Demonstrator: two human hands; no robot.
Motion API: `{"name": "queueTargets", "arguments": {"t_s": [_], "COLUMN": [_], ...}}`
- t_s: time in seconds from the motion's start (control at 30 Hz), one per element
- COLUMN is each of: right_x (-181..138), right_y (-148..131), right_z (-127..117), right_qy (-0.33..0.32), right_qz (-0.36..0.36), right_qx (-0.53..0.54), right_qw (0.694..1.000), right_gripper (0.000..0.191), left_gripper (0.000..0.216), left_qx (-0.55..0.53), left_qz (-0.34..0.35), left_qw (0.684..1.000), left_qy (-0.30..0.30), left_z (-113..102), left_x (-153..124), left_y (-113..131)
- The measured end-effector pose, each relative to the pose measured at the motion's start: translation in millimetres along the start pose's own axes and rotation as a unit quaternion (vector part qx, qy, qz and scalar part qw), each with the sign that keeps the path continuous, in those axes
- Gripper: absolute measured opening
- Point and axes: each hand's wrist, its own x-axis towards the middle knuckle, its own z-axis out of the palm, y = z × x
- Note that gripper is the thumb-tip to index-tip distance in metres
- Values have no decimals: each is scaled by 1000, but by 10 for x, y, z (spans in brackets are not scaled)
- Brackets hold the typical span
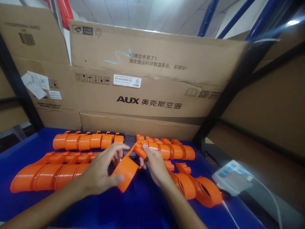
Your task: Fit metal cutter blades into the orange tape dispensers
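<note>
My right hand [154, 162] pinches the clip-like end of an orange plastic piece [127, 171] between thumb and fingers. That piece has a narrow arm and a wide curved band hanging down to the left. My left hand [102, 171] is beside the band with fingers spread, its blurred thumb overlapping the band's near side; whether it touches is hard to see. Behind the hands stands a small dark box-shaped object [130, 140], partly covered by fingers. Similar orange pieces lie close by: a front left row [45, 176], and two looped ones [207, 192] at right.
A blue surface [95, 213] carries back rows of orange pieces, left [84, 141] and right [176, 152]. A printed cardboard sheet [152, 92] walls off the back. Dark rack posts [221, 92] slant at the sides. A white-and-blue packet [232, 176] and white cable [269, 194] are at right.
</note>
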Motion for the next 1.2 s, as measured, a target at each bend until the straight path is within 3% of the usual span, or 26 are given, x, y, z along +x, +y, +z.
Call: {"name": "queueTargets", "arguments": {"t_s": [0.07, 0.13, 0.23, 0.3, 0.37, 0.43, 0.5, 0.57, 0.63, 0.73, 1.0, 1.1, 1.2], "right_x": [5, 26, 68, 76, 47, -19, -98, -162, -194, -191, -170, -151, -106], "right_y": [-3, -3, 1, -6, -35, -93, -164, -220, -241, -218, -203, -206, -174], "right_z": [13, 16, -11, -42, -61, -48, 4, 75, 137, 184, 207, 149, 47], "right_qy": [15, 36, 64, 76, 68, 6, -120, -211, -258, -288, -305, -279, -217], "right_qz": [-4, -16, -51, -83, -131, -186, -222, -247, -254, -249, -227, -236, -248], "right_qx": [2, 6, 26, 14, -77, -233, -372, -442, -484, -513, -537, -492, -418], "right_qw": [1000, 999, 996, 993, 986, 954, 893, 836, 797, 769, 753, 790, 846], "right_gripper": [54, 53, 49, 50, 52, 51, 42, 37, 36, 35, 33, 30, 29], "left_gripper": [64, 62, 61, 58, 56, 51, 44, 40, 42, 46, 43, 42, 42], "left_qx": [-139, -264, -388, -429, -458, -486, -511, -524, -531, -543, -549, -533, -532], "left_qz": [-109, -176, -189, -180, -172, -168, -175, -188, -206, -222, -244, -273, -289], "left_qw": [983, 947, 901, 881, 860, 832, 801, 775, 758, 742, 728, 726, 717], "left_qy": [42, 41, 37, 82, 148, 208, 259, 299, 318, 325, 329, 338, 346], "left_z": [94, 217, 381, 434, 439, 416, 389, 364, 340, 305, 332, 365, 399], "left_x": [87, 184, 329, 409, 461, 476, 462, 435, 412, 403, 397, 380, 359], "left_y": [26, 55, 62, 27, -30, -92, -139, -166, -173, -166, -191, -250, -293]}}
